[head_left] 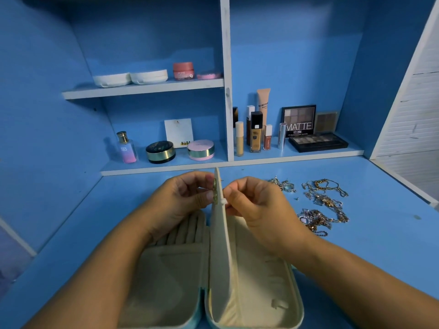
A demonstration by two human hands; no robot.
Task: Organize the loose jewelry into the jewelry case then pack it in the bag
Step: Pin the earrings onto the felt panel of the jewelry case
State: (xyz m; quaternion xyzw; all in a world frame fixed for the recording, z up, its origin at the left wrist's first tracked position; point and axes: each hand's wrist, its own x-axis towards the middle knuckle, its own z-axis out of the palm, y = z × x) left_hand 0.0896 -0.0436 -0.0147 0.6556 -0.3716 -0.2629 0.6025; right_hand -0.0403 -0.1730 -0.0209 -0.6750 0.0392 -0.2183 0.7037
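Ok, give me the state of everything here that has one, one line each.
jewelry case: open, lying flat on the desk.
middle flap: standing upright, pinched by right hand.
gold piece: against the flap's left face, pinched by left hand.
loose jewelry: heaped on the desk right of the case, not packed.
perfume bottle: upright, capped.
MATTE palette: standing upright on the shelf.

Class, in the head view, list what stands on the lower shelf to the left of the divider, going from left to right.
In order: perfume bottle → dark compact → white NUDE palette → pink compact.
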